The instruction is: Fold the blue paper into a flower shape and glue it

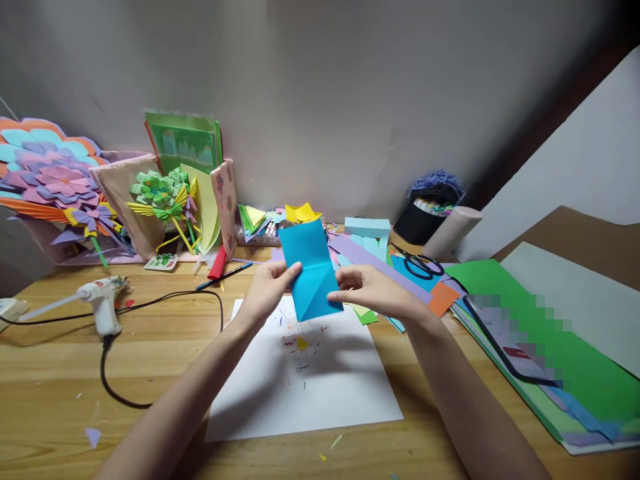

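A creased rectangle of blue paper [313, 267] is held up between my two hands, over a white sheet [320, 393] on the wooden table. My left hand [270, 287] pinches its left edge, thumb on the front face. On the other side, my right hand [367, 290] grips the lower right edge between thumb and fingers. Fold lines cross the paper's middle and run diagonally over its lower half. Beneath it, the white sheet carries coloured marks and a small yellow scrap [301, 343].
At left stand a white glue gun [103, 300] with its black cord and several paper flowers [65, 180]. Black-handled scissors [420, 265] lie on coloured paper at right, near a stack of green sheets [505, 287]. Behind is a black pen holder [420, 217].
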A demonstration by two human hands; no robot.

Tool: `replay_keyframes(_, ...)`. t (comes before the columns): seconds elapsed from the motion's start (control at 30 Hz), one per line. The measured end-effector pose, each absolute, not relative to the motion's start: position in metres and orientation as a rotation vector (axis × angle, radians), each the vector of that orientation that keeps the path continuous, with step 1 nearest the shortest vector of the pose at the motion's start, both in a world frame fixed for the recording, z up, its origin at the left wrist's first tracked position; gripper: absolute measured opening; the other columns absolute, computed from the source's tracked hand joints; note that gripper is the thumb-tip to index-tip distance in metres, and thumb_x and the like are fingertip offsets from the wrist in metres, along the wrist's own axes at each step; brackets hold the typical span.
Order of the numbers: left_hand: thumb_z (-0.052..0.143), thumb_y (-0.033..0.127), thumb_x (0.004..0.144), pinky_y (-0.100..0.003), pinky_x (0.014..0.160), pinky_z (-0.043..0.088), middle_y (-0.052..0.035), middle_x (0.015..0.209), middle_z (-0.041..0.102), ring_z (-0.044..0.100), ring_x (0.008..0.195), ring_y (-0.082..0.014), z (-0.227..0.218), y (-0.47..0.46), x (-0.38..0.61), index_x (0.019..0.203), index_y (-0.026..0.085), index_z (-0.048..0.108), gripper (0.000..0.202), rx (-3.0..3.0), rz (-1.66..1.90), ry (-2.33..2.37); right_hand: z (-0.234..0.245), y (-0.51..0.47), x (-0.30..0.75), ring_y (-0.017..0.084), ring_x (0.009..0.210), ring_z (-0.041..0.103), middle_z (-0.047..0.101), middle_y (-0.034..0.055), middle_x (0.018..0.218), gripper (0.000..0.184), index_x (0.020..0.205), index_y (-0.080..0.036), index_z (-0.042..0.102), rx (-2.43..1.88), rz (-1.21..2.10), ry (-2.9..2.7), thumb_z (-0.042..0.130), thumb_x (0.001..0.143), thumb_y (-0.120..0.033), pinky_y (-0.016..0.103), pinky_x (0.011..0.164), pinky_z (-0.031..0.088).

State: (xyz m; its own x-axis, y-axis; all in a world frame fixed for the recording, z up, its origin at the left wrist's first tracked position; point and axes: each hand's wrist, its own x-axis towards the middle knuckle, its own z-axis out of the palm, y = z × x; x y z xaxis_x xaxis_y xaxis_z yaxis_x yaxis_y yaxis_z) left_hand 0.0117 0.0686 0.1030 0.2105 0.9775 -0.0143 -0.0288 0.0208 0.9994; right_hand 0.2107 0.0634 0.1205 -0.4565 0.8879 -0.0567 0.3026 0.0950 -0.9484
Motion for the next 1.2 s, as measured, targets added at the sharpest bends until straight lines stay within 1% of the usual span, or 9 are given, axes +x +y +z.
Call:
replay_keyframes(0.2,0.063,0.057,0.063,-0.024,0.053,0.038,0.0006,0.057,0.053,0.046,0.054,-0.011,0.1,0.067,0.013,0.065,0.01,0.061,0.047,1.407,0.797,1.018,0.114,0.072,0.21,0.011,0.062,0.053,0.055,0.0002,0.066,0.031,0.068,-0.015,0.055,-1.187,1.252,-1.67,0.061,0.073,-0.045,0.025,0.059,0.045)
replay_keyframes(0.43,0.067,0.047,0.066,-0.026,0.065,0.044,-0.0024,0.071,0.062,0.054,0.066,-0.0131,0.101,0.067,0.012,0.074,0.01,0.065,0.037,1.314,0.849,1.031,0.113,0.073,0.212,0.012,0.061,0.054,0.057,0.001,0.064,0.035,0.071,-0.014,0.061,-1.227,1.21,-1.61,0.064,0.068,-0.048,0.027,0.058,0.045)
replay_keyframes(0.63,0.077,0.035,0.057,-0.029,0.074,0.047,-0.0079,0.084,0.069,0.061,0.073,-0.0152,0.109,0.068,0.006,0.086,0.01,0.068,0.039,1.223,0.878,1.009,0.118,0.073,0.212,0.013,0.059,0.053,0.054,0.0008,0.061,0.032,0.066,-0.014,0.057,-1.308,1.126,-1.656,0.061,0.07,-0.046,0.029,0.059,0.047)
replay_keyframes(0.73,0.08,0.034,0.053,-0.03,0.073,0.049,-0.0092,0.08,0.07,0.062,0.071,-0.016,0.107,0.07,0.006,0.084,0.008,0.068,0.042,1.168,0.945,1.074,0.113,0.07,0.206,0.017,0.069,0.057,0.061,0.0054,0.077,0.029,0.087,-0.015,0.057,-1.406,0.842,-1.616,0.062,0.071,-0.039,0.032,0.063,0.048)
replay_keyframes(0.8,0.081,0.034,0.051,-0.03,0.071,0.049,-0.009,0.079,0.07,0.063,0.072,-0.0171,0.104,0.072,0.007,0.083,0.009,0.068,0.043,1.161,1.017,1.115,0.11,0.064,0.2,0.021,0.081,0.059,0.061,0.0102,0.098,0.039,0.104,-0.017,0.053,-1.48,0.49,-1.586,0.063,0.071,-0.035,0.035,0.069,0.048)
replay_keyframes(0.87,0.082,0.033,0.049,-0.028,0.068,0.05,-0.0072,0.076,0.07,0.064,0.071,-0.0172,0.102,0.072,0.007,0.081,0.01,0.067,0.043,1.177,1.096,1.127,0.11,0.056,0.192,0.024,0.087,0.058,0.058,0.0125,0.108,0.04,0.108,-0.018,0.052,-1.517,0.311,-1.623,0.06,0.075,-0.037,0.037,0.073,0.046)
replay_keyframes(0.93,0.083,0.033,0.047,-0.026,0.063,0.05,-0.0043,0.07,0.069,0.063,0.066,-0.016,0.101,0.07,0.009,0.078,0.012,0.066,0.041,1.199,1.141,1.103,0.111,0.048,0.185,0.023,0.086,0.059,0.061,0.0111,0.102,0.035,0.103,-0.019,0.054,-1.501,0.466,-1.72,0.054,0.079,-0.045,0.035,0.072,0.046)
replay_keyframes(1.03,0.082,0.035,0.046,-0.024,0.055,0.047,-0.0005,0.06,0.065,0.059,0.056,-0.0133,0.1,0.066,0.016,0.071,0.013,0.064,0.038,1.261,1.119,1.048,0.109,0.045,0.179,0.018,0.077,0.06,0.062,0.0057,0.087,0.038,0.092,-0.019,0.055,-1.371,0.949,-1.779,0.049,0.08,-0.055,0.03,0.065,0.047)
replay_keyframes(1.2,0.08,0.039,0.049,-0.02,0.049,0.038,0.0023,0.054,0.058,0.051,0.05,-0.009,0.092,0.065,0.023,0.06,0.013,0.057,0.036,1.337,1.074,1.055,0.097,0.06,0.182,0.011,0.055,0.05,0.05,-0.0021,0.059,0.043,0.066,-0.017,0.045,-1.304,1.327,-1.508,0.052,0.074,-0.06,0.024,0.053,0.043)
